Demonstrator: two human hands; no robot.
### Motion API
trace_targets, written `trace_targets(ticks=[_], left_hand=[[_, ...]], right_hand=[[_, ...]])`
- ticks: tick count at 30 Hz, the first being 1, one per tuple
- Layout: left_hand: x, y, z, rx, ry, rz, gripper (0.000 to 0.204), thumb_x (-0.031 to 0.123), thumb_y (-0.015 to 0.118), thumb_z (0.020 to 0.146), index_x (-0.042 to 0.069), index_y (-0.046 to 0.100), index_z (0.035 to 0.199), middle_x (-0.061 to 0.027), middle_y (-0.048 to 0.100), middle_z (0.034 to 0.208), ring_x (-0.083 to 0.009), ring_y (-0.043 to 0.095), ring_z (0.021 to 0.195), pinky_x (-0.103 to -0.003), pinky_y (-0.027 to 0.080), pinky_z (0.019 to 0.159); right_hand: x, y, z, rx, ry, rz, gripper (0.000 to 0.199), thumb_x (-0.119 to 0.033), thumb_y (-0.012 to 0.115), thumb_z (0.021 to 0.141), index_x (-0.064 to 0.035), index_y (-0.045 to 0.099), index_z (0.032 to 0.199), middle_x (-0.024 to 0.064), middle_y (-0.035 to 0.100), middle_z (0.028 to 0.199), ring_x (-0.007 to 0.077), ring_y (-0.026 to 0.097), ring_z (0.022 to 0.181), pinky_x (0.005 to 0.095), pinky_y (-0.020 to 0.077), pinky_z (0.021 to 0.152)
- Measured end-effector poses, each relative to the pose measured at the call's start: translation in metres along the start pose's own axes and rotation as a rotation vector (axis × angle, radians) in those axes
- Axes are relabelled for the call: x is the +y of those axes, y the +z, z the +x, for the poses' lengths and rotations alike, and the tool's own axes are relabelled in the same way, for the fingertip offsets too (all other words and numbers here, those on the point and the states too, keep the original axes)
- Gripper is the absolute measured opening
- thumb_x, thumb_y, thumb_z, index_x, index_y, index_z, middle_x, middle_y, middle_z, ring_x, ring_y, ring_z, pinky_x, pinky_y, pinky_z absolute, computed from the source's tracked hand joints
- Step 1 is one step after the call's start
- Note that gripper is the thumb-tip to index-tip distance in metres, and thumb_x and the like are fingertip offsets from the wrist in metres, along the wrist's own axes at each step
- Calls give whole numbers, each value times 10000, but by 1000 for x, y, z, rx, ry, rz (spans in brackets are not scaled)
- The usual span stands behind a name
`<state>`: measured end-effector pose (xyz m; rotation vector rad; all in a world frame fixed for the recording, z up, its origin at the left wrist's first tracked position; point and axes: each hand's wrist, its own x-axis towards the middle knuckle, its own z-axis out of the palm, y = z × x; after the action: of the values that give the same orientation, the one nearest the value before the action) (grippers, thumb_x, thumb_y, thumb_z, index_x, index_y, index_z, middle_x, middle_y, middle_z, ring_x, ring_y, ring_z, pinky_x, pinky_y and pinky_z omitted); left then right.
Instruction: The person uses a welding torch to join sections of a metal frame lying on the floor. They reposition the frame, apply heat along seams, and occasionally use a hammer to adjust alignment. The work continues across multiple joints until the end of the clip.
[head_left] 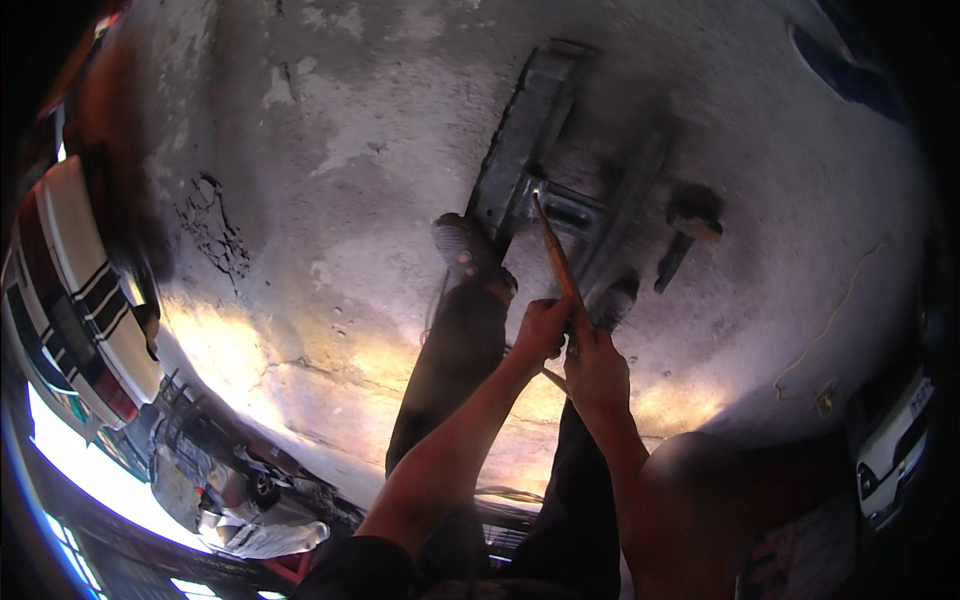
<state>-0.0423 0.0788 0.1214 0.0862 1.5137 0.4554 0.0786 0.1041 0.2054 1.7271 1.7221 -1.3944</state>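
Observation:
I stand over a grey metal frame [528, 130] lying on the concrete floor [340, 150]. My left hand [541, 328] and my right hand [594, 368] both grip a long wooden handle [558, 258], left above right. The handle runs up and away from me, and its far end meets the frame at a bright spot [538, 192] by a slotted metal crosspiece [572, 214]. My left shoe [460, 243] rests beside the frame's edge, and my right shoe [615, 300] sits on the frame's near end. Dark trousers cover both legs.
A hammer [688, 228] with a dark handle lies on the floor right of the frame. A thin cord [840, 310] trails across the floor at right. A white car with dark and red stripes [75, 290] stands at left, another white car [895, 440] at lower right. Scrap parts [240, 490] lie lower left.

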Motion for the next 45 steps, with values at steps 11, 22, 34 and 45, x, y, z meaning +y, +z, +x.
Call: trace_targets(ticks=[11, 22, 34, 45], left_hand=[[5, 2, -2, -27, -65, -40, 570, 488, 593, 948, -69, 661, 842, -91, 602, 655, -148, 534, 453, -296, 379, 376], [-9, -1, -1, -32, -54, 24, 560, 488, 596, 946, -53, 659, 815, -81, 589, 631, -153, 523, 433, -304, 374, 371], [7, -1, -6, 10, -207, -20, 525, 440, 594, 940, -68, 665, 829, -92, 598, 632, -159, 548, 451, -306, 394, 384], [6, -1, -9, 31, -184, -4, 510, 426, 604, 937, -65, 664, 811, -79, 591, 630, -146, 529, 442, -304, 384, 385]], right_hand=[[-2, -6, -3, 11, 13, 19, 707, -74, 640, 827, -151, 420, 1494, 240, 612, 1093, 448, 658, 881, 515, 560, 744], [1, -3, -7, 32, -34, 22, 680, -79, 648, 823, -173, 451, 1467, 229, 612, 1076, 447, 658, 852, 513, 560, 728], [2, 1, -8, 14, -29, -1, 707, -95, 671, 822, -149, 431, 1485, 226, 605, 1028, 440, 660, 822, 510, 558, 706], [-1, 2, -9, 17, -25, 7, 691, -98, 659, 831, -123, 430, 1483, 234, 598, 1042, 443, 657, 824, 514, 554, 701]])
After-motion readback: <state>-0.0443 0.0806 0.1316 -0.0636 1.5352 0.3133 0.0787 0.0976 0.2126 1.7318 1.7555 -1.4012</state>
